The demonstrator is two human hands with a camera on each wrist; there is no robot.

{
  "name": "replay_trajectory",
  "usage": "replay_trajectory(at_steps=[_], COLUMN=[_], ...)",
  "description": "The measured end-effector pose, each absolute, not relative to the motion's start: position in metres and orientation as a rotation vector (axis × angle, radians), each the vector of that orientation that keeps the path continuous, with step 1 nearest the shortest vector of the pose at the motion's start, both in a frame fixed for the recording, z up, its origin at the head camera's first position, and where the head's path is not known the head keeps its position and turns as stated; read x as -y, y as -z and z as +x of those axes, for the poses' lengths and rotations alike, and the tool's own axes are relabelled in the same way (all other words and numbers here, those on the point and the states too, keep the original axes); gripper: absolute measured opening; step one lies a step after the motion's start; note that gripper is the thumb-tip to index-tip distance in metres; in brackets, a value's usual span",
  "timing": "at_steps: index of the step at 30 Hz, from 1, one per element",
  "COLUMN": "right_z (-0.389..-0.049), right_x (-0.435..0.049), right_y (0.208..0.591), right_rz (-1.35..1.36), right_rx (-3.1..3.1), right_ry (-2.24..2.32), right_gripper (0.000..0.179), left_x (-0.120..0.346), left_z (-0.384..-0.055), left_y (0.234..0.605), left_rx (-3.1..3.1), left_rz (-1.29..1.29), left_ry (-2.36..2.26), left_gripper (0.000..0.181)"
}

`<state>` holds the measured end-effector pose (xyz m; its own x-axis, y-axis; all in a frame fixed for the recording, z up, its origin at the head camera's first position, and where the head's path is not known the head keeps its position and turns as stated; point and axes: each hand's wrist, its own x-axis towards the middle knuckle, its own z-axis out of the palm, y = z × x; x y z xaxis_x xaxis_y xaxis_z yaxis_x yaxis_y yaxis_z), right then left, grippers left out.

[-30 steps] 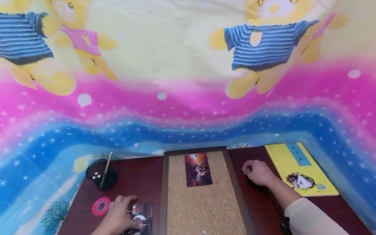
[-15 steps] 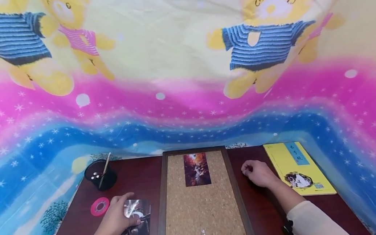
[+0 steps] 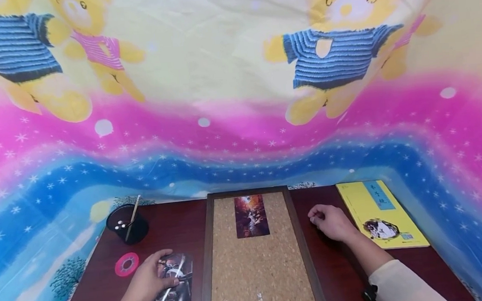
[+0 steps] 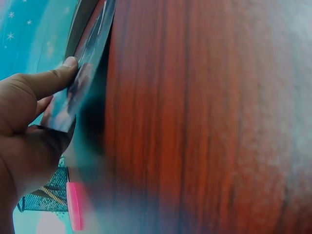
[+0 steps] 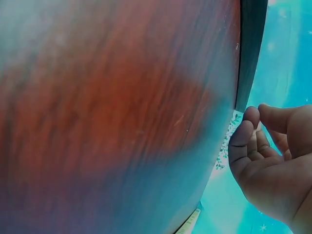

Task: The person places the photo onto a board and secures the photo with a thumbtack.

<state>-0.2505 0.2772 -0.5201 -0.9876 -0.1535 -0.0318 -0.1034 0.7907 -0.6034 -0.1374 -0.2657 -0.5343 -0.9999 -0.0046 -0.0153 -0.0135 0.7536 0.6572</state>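
My left hand (image 3: 147,278) pinches a glossy dark photo (image 3: 173,290) by its far left part, thumb on top and fingers beneath. The left wrist view shows the photo (image 4: 80,92) between thumb and fingers, apart from the table over much of its length. On the other side of the corkboard (image 3: 257,266), my right hand (image 3: 332,221) rests by the table with loosely curled fingers and holds nothing. Its thumb and fingertips come close together in the right wrist view. An orange and red forest photo (image 3: 251,216) lies at the top of the corkboard.
A pink tape roll (image 3: 127,264) lies left of my left hand. Behind it stands a black mesh pen cup (image 3: 131,230) with a pencil and white-tipped items. A yellow book (image 3: 398,233) lies to the right. A bear-print cloth (image 3: 227,77) hangs round the table.
The photo in my left hand has shifted slightly and tilted up, with bright glare across it now. My right hand has stayed put. The whole head view has drifted a little.
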Motion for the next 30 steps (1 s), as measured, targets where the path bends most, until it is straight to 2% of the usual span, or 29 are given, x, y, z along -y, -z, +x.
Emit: replay_trajectory(at_steps=[9,30], right_z=[-0.245,-0.235], right_x=[-0.278,-0.267], right_y=[0.522,0.515], right_rz=[-0.208,-0.182], right_rx=[-2.869,-2.802], right_ry=[1.067,1.162], right_gripper=[0.008,0.010], left_x=[0.269,0.240], left_z=[-0.146,-0.162], left_y=[0.523,0.508], left_rx=[-2.709,-2.563], left_rz=[-0.122,-0.102], left_ry=[-1.339,-1.555], left_gripper=[0.086,0.083])
